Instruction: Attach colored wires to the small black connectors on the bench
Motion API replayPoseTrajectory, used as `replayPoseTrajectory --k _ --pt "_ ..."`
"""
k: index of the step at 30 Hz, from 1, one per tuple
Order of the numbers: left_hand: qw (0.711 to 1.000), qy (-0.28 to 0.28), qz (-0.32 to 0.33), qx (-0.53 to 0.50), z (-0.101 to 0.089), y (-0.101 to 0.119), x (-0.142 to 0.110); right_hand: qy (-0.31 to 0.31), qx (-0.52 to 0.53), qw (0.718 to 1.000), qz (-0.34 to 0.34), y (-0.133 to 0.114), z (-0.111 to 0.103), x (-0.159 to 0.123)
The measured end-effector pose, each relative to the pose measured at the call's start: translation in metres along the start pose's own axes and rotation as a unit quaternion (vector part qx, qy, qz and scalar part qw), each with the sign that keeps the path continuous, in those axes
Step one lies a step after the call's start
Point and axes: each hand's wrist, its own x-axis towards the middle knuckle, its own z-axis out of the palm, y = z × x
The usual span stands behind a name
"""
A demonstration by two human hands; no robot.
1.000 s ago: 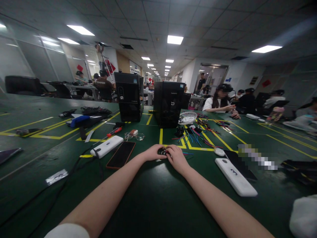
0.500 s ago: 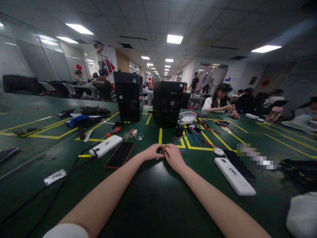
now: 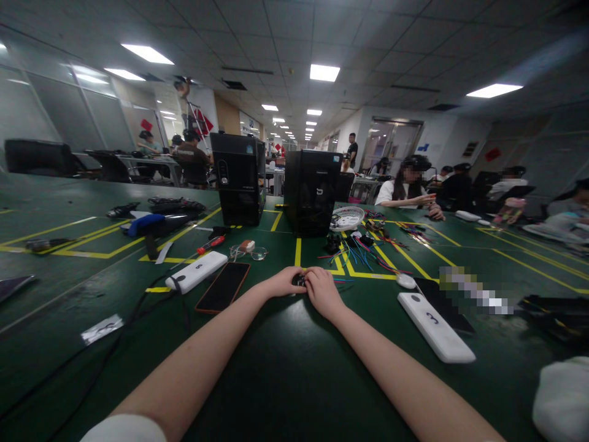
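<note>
Both my arms reach forward over the green table. My left hand and my right hand meet at the table's middle, fingers curled together round a small black part that is mostly hidden between them. Thin coloured wires trail from it to the right. A dark phone lies just left of my left hand.
Two black computer towers stand behind my hands. A white power bank lies left, another right. A white basket, loose cables, a red screwdriver and glasses lie around. Other people sit at the far right.
My hands have drawn slightly closer together on the small black part. A person in the far doorway has walked left. Little else differs.
</note>
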Motion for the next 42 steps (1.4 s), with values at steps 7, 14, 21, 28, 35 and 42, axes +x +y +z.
replayPoseTrajectory --k 7,14,21,28,35,42 --pt "1.000 0.000 -0.002 0.010 -0.001 0.002 -0.002 0.043 0.015 0.998 0.039 0.003 0.002 0.000" --pt "1.000 0.007 0.009 0.010 0.002 -0.004 -0.001 0.034 0.018 0.999 0.030 0.004 -0.001 -0.001" --pt "0.999 0.048 -0.013 0.004 0.003 -0.010 -0.004 0.029 0.014 0.999 0.007 0.001 -0.009 -0.004" --pt "0.993 0.109 -0.046 0.031 0.004 -0.019 -0.003 -0.080 0.041 0.993 -0.072 -0.001 -0.004 -0.007" --pt "0.996 0.069 -0.042 0.025 0.003 -0.014 -0.005 0.008 0.006 1.000 0.021 0.014 -0.004 -0.005" --pt "0.998 0.052 -0.025 0.008 0.003 -0.014 -0.004 0.014 -0.024 0.999 0.027 0.022 -0.002 -0.003"
